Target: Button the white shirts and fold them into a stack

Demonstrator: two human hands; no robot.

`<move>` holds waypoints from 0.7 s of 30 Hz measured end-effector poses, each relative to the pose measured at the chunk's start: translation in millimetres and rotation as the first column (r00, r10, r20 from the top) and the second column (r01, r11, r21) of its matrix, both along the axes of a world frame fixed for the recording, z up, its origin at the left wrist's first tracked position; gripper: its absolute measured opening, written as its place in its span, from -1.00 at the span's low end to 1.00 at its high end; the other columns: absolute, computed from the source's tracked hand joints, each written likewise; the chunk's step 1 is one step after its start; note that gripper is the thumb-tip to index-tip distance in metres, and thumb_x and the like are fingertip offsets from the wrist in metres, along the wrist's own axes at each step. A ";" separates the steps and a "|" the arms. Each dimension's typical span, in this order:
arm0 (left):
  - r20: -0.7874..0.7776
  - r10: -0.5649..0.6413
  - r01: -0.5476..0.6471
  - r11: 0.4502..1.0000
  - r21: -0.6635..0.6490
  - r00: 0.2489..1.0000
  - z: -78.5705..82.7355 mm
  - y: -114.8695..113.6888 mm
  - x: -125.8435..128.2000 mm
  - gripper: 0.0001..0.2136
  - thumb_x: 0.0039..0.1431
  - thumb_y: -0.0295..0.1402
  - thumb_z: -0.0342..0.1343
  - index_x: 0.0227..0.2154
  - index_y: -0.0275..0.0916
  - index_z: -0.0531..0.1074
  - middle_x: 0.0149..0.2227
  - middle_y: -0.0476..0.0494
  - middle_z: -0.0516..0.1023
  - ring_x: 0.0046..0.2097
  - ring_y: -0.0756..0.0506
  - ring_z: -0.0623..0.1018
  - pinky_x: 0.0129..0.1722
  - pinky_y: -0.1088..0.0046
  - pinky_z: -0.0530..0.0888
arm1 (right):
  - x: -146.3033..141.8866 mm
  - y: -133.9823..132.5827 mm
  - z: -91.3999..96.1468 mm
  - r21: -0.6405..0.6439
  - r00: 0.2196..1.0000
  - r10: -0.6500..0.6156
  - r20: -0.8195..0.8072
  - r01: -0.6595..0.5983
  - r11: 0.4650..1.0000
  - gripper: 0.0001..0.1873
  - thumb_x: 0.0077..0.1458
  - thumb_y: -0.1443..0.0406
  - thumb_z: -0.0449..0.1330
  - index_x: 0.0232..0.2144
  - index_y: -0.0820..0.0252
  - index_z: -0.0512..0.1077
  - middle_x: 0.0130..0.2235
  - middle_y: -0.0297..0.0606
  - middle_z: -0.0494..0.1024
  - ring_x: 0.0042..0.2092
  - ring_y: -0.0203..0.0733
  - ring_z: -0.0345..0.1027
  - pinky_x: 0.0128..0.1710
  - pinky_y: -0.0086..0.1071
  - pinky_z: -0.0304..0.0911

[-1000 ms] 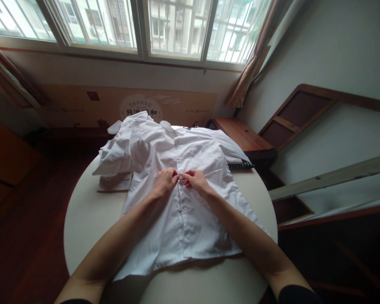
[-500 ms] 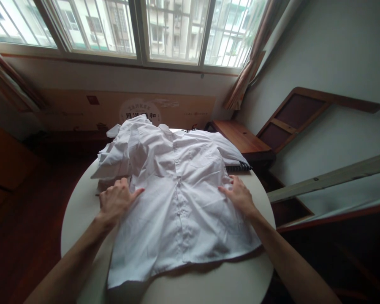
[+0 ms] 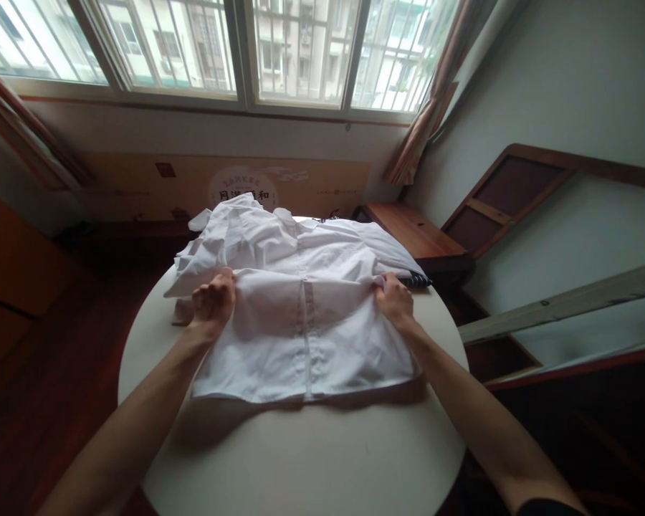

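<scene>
A white button-front shirt (image 3: 269,337) lies across the round white table (image 3: 312,459), its collar toward the window. My left hand (image 3: 215,297) is closed on the shirt's left side, about halfway down. Opposite it, my right hand (image 3: 395,297) pinches the right side edge. Between the two hands the cloth is pulled into a raised crosswise ridge, and the lower part hangs down from it toward me. The sleeve on the left is bunched up. Black-and-white striped cloth (image 3: 419,279) peeks out from under the right sleeve.
Behind the table stands a long cardboard box (image 3: 312,179) below the barred window (image 3: 301,57). A brown wooden bench (image 3: 408,229) is at the back right. A pale wooden rail (image 3: 570,301) runs along the right side.
Both hands have gone from lying spread on the shirt to gripping its sides. The cloth between them has been lifted, and the hem has shifted away from me.
</scene>
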State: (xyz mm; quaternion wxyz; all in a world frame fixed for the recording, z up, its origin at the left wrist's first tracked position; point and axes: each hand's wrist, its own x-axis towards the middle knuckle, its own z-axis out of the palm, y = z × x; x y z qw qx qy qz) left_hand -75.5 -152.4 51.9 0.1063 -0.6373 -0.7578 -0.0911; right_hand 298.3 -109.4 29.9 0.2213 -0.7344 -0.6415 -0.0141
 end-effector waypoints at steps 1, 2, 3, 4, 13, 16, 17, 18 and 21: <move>-0.033 -0.026 0.026 1.000 -0.010 0.999 -1.5 -0.4 3.5 -0.66 0.33 -0.32 -0.31 -0.13 -0.33 0.35 -0.27 -0.30 0.52 -0.31 -0.19 0.52 -0.36 0.34 0.33 | -1.9 -0.1 -2.0 -0.024 0.998 0.007 0.061 -0.005 1.000 -0.67 0.12 0.28 0.08 -0.05 0.24 0.34 -0.11 -0.02 0.48 -0.17 0.01 0.36 -0.26 -0.28 0.15; -0.073 -0.052 0.052 0.999 -0.004 0.996 -2.8 -2.2 7.5 -0.67 0.32 -0.35 -0.31 -0.12 -0.33 0.35 -0.24 -0.31 0.50 -0.27 -0.21 0.51 -0.34 0.33 0.33 | -4.5 -2.2 -3.3 -0.011 0.992 0.010 0.128 -0.009 1.000 -0.64 0.11 0.29 0.10 -0.02 0.25 0.33 -0.07 0.01 0.45 -0.14 0.04 0.34 -0.23 -0.26 0.16; -0.114 -0.079 0.081 0.997 0.013 0.990 -3.4 -5.2 11.7 -0.68 0.31 -0.38 -0.29 -0.10 -0.33 0.35 -0.20 -0.33 0.48 -0.22 -0.23 0.50 -0.30 0.30 0.34 | -8.1 -6.4 -3.5 0.031 0.982 0.011 0.190 -0.017 0.999 -0.61 0.10 0.31 0.11 0.00 0.25 0.32 -0.03 0.02 0.42 -0.09 0.07 0.31 -0.19 -0.23 0.15; -0.146 -0.112 0.118 0.993 0.031 0.983 -3.1 -8.8 16.3 -0.69 0.29 -0.40 -0.26 -0.09 -0.33 0.35 -0.18 -0.34 0.47 -0.17 -0.26 0.48 -0.27 0.27 0.34 | -13.1 -12.2 -2.6 0.084 0.971 0.016 0.238 -0.037 0.996 -0.60 0.09 0.32 0.12 0.01 0.25 0.31 -0.01 0.03 0.39 -0.05 0.10 0.27 -0.14 -0.20 0.14; 0.333 -0.455 0.544 0.799 -0.255 0.826 -7.0 -34.4 75.7 -0.79 0.13 -0.16 0.09 -0.28 -0.18 0.44 -0.24 -0.11 0.50 -0.21 -0.11 0.49 -0.27 0.43 0.34 | -105.8 -75.3 -1.3 -0.161 0.867 0.495 0.055 -0.481 0.862 -0.70 0.16 0.07 0.09 -0.32 0.21 0.37 -0.30 -0.20 0.49 -0.26 -0.14 0.37 -0.26 -0.37 0.17; 0.388 -0.368 0.492 0.819 -0.294 0.845 -22.0 -38.3 90.7 -0.81 0.14 -0.17 0.07 -0.33 -0.17 0.44 -0.24 -0.08 0.51 -0.22 -0.09 0.49 -0.33 0.46 0.32 | -122.5 -81.1 -7.3 -0.260 0.857 0.504 0.106 -0.465 0.846 -0.76 0.14 0.15 0.10 -0.31 0.23 0.38 -0.28 -0.17 0.50 -0.23 -0.10 0.39 -0.26 -0.35 0.20; 0.386 -0.343 0.464 0.838 -0.286 0.857 -25.7 -39.2 93.4 -0.83 0.15 -0.20 0.06 -0.34 -0.17 0.43 -0.23 -0.08 0.51 -0.21 -0.09 0.49 -0.33 0.47 0.32 | -125.1 -82.0 -8.0 -0.280 0.858 0.497 0.130 -0.449 0.848 -0.79 0.13 0.20 0.10 -0.30 0.25 0.39 -0.27 -0.14 0.50 -0.22 -0.09 0.39 -0.25 -0.34 0.21; 0.385 -0.325 0.444 0.852 -0.277 0.864 -28.5 -39.8 95.2 -0.84 0.16 -0.22 0.05 -0.33 -0.17 0.43 -0.22 -0.08 0.51 -0.20 -0.08 0.49 -0.32 0.47 0.32 | -126.6 -82.6 -7.8 -0.298 0.858 0.492 0.151 -0.435 0.850 -0.81 0.12 0.24 0.10 -0.29 0.26 0.39 -0.25 -0.12 0.50 -0.20 -0.08 0.39 -0.24 -0.34 0.22; 0.391 -0.309 0.429 0.863 -0.267 0.867 -31.2 -40.6 97.8 -0.87 0.18 -0.27 0.03 -0.31 -0.18 0.42 -0.21 -0.09 0.52 -0.17 -0.08 0.50 -0.28 0.46 0.32 | -128.3 -84.0 -4.4 -0.348 0.851 0.491 0.184 -0.411 0.843 -0.82 0.09 0.30 0.09 -0.27 0.29 0.39 -0.25 -0.07 0.50 -0.20 -0.06 0.40 -0.24 -0.32 0.25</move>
